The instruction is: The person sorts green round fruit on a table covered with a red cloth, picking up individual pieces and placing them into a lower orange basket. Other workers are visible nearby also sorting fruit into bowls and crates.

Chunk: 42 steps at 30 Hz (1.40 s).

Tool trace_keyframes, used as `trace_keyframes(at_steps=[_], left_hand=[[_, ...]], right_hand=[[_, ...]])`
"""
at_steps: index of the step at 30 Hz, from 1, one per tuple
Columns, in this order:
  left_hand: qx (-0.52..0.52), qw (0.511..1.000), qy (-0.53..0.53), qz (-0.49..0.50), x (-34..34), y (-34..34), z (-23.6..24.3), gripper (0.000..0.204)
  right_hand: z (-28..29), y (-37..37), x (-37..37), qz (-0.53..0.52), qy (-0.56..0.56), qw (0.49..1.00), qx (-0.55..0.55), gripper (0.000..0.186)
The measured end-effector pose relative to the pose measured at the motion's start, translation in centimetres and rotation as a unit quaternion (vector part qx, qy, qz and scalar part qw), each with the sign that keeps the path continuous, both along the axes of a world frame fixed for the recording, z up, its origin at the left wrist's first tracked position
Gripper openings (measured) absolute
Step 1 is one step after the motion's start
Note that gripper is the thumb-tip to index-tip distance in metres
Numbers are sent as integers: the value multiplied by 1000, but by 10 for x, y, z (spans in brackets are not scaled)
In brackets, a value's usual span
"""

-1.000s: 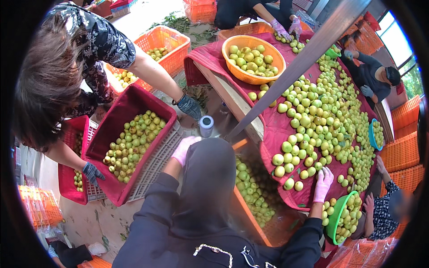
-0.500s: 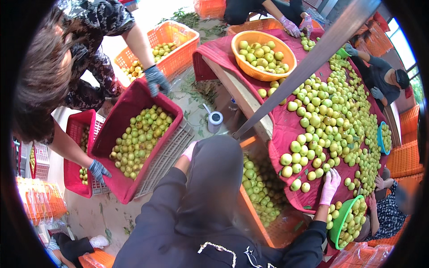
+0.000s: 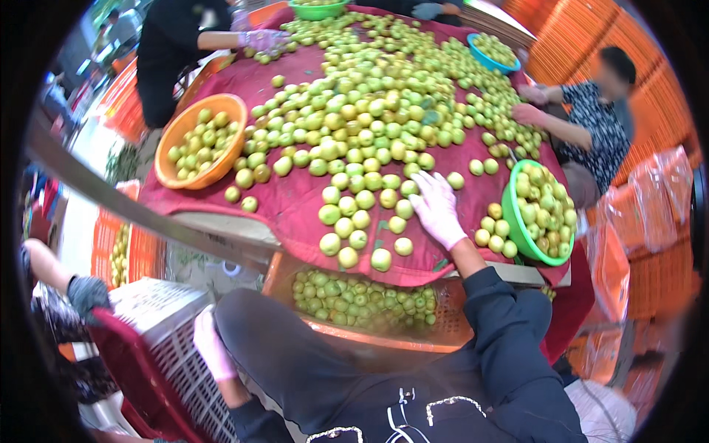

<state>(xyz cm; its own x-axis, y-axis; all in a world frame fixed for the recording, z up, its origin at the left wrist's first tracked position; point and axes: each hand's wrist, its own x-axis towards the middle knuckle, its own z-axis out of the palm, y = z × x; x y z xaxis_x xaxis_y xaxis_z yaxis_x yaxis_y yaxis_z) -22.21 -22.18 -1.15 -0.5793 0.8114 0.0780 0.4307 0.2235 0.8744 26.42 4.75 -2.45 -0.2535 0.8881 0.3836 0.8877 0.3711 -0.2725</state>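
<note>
Right hand (image 3: 437, 210) loosely spread beside green fruit (image 3: 376, 108); careless sweep could roll some off the tabletop's (image 3: 292, 210) near edge; left hand (image 3: 213, 348), can't tell.

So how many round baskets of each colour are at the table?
Orange basket: 1
Green baskets: 2
Blue basket: 1
Total: 4
</note>
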Motion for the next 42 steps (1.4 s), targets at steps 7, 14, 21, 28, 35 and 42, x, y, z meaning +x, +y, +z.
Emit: trace_keyframes(at_steps=[7, 14, 21, 28, 35, 42], left_hand=[[52, 962, -1, -267, 153, 78, 128, 29], [82, 902, 274, -324, 206, 229, 31, 64], [57, 930, 217, -291, 207, 259, 5, 67], [58, 934, 241, -258, 218, 263, 7, 66], [61, 939, 228, -251, 217, 266, 2, 65], [76, 936, 235, -249, 213, 262, 6, 63]], right_hand=[[19, -22, -3, 90, 51, 991, -87, 51], [37, 86, -13, 44, 163, 984, 55, 20], [59, 190, -65, -33, -108, 992, -58, 46], [56, 190, -59, 28, -14, 999, -32, 47], [69, 122, -54, 116, 543, 823, -121, 57], [95, 56, -52, 187, 756, 563, -277, 46]])
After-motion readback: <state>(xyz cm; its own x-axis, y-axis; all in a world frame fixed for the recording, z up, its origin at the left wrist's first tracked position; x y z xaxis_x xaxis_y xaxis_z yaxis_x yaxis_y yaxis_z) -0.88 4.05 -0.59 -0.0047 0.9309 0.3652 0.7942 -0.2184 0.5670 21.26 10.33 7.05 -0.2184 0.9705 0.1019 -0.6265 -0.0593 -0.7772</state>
